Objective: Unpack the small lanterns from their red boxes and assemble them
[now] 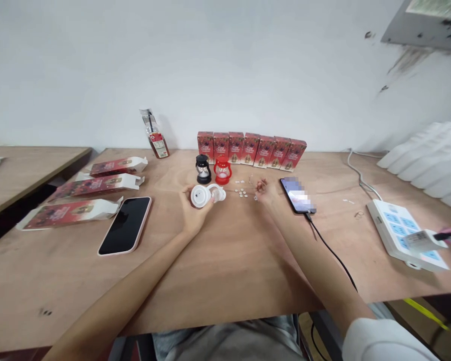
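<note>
My left hand (pixel 191 208) is closed around a small white lantern (pixel 206 194), held on its side with its round base toward me. My right hand (pixel 266 193) rests on the table with fingers pinched together beside a scatter of several small button cells (pixel 241 192); what it pinches is too small to name. Just behind stand a black lantern (pixel 203 169) and a red lantern (pixel 222 170), both upright.
A row of several red boxes (pixel 251 148) lines the wall. Flat red cartons (pixel 83 198) and a pink-cased phone (pixel 126 225) lie at left. A charging phone (pixel 297 195) with black cable and a white power strip (pixel 404 233) sit at right.
</note>
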### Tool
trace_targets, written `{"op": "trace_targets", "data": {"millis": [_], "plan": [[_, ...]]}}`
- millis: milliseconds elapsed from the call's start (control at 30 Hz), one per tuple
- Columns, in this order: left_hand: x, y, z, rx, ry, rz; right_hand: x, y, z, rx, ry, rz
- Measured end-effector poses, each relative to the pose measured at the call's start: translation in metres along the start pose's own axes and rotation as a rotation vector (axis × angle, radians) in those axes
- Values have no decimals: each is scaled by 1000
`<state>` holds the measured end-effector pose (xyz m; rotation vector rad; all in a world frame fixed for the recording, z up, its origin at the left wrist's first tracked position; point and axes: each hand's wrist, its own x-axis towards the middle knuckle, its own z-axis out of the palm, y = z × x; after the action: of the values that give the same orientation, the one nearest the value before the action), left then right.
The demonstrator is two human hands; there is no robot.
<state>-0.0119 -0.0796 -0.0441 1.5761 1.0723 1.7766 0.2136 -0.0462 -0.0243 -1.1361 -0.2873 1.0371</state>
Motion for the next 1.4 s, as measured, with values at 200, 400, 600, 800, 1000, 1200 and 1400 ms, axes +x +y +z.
{"op": "trace_targets", "data": {"millis": [200, 400, 600, 800, 1000, 1200, 1400], "plan": [[-3, 1, 1, 32, -16, 36, 10, 5, 26, 15, -2, -30], [-4, 3, -5, 239, 1, 150, -9, 11, 37, -29, -122, -105], [-5, 9, -10, 436, -93, 326, -77, 15, 40, -236, -393, -404], [-3, 8, -12, 483, -186, 409, -114, 22, 22, -794, -541, -1006], [-4, 10, -13, 494, -256, 447, -100, 30, 14, -859, -532, -1227], [0, 5, -13, 515, -215, 442, -103, 22, 13, -929, -600, -1288], [10, -5, -18, 529, -81, 340, -52, -5, 14, -1124, -371, -1132]]}}
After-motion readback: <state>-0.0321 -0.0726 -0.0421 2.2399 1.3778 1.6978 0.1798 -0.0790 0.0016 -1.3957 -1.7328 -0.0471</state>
